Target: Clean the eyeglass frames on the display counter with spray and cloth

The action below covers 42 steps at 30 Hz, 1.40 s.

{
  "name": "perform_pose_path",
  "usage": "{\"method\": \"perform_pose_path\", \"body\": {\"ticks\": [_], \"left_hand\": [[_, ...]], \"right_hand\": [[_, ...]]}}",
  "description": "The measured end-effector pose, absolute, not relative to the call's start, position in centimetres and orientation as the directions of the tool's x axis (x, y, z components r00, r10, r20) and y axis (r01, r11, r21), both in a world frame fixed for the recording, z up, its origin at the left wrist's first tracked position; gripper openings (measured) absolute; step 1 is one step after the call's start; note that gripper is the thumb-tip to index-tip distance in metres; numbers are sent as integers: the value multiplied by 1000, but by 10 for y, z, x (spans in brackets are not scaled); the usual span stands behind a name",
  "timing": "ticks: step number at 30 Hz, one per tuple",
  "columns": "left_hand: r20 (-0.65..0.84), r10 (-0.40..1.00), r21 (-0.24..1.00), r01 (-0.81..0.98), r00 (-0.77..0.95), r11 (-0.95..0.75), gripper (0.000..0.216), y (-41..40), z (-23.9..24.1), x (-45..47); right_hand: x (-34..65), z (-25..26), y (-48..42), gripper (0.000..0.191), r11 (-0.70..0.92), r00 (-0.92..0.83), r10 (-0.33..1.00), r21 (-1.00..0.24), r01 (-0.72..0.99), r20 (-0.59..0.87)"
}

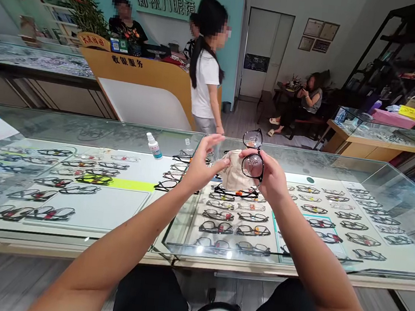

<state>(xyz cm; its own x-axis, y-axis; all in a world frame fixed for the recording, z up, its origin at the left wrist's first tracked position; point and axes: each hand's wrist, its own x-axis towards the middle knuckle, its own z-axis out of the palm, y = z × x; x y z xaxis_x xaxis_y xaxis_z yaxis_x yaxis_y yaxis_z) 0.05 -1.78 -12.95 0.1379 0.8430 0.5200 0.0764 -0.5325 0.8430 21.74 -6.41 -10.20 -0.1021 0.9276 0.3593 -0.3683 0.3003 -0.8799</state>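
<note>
Bright, even light fills the glass table [104,253], its base nearly white, with small round glare spots [199,249] near the front edge. Speckled highlights dot the lenses of the raised glasses [252,166]. The dark shelf [384,56] at upper right is dimmer. Wide-angle distortion tilts the wall sign [165,3]; coarse pixel blocks mask the faces [122,8].
</note>
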Motion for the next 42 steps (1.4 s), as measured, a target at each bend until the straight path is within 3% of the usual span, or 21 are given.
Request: {"method": "perform_pose_path", "body": {"ticks": [2,4,10,16,21,29,37,42], "left_hand": [[580,770,767,140,264,-626,58,-22,-125,-2],[551,768,773,145,328,-617,49,-25,-120,-3],[398,828,867,133,395,-480,53,-28,-110,-4],[387,843,873,146,373,-466,55,-32,-107,-3],[475,826,790,266,303,-552,44,-34,-109,-5],[536,745,638,387,396,-665,42,-34,-102,-8],[368,787,811,243,496,-532,55,-33,-98,-11],[343,747,793,250,570,-555,57,-34,-98,-9]], "right_hand": [[217,-101,-65,39,301,-119,925,-886,-354,361],[217,-101,-66,40,296,-129,925,-892,-341,356],[217,-103,-65,41,318,-139,916,-894,-317,375],[218,-105,-64,41,336,-146,907,-888,-315,395],[216,-103,-65,41,340,-148,907,-894,-293,394],[217,-103,-66,42,329,-145,914,-902,-279,378],[219,-107,-62,48,346,-121,915,-903,-256,385],[219,-107,-61,45,377,-130,899,-891,-252,417]]}}
